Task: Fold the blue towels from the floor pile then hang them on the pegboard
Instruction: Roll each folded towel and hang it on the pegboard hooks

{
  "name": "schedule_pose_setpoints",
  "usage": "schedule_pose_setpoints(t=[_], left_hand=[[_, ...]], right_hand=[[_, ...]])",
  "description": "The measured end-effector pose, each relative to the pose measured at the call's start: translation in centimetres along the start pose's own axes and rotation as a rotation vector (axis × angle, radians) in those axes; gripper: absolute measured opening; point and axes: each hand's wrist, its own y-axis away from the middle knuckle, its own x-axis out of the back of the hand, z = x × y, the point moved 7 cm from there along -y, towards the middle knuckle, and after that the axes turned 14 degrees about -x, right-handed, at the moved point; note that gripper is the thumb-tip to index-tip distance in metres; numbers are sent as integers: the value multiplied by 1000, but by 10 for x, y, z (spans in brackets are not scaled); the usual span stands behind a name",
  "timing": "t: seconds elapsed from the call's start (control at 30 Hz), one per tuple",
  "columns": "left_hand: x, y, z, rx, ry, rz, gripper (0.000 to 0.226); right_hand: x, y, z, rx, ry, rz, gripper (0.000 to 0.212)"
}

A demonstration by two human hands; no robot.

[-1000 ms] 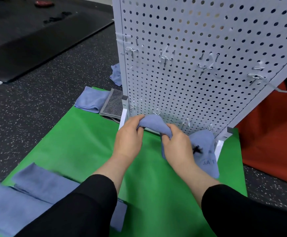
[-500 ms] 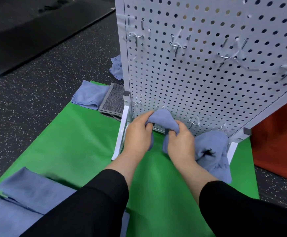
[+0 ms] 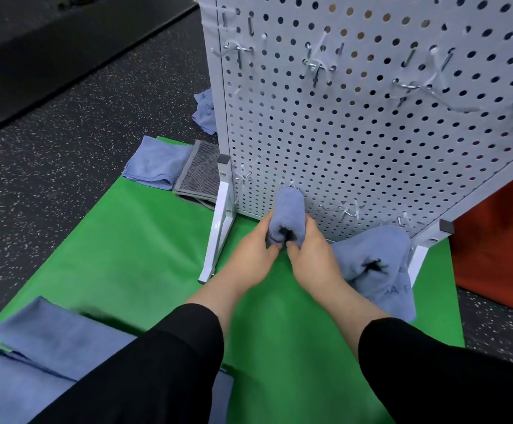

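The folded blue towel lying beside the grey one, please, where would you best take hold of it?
Probably grip the folded blue towel at its rolled near edge, coming from the green mat side with a hand. That edge looks thickest and faces open floor; the grey towel borders its right.

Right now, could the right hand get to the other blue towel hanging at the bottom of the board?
Probably yes. The hanging towel droops right beside the right hand, with nothing between them. But that hand and the left hand both grip the folded towel, so it would have to let go first.
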Motion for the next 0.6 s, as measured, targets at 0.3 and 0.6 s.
schedule_pose_setpoints(t=[0.3, 0.6], left_hand=[[18, 22, -4, 20, -161, -127, 67], [164, 103, 11, 63, -581, 59, 36]], right_hand=[[2, 30, 8, -38, 18, 6, 69], [-36, 144, -36, 385, 9, -31, 40]])
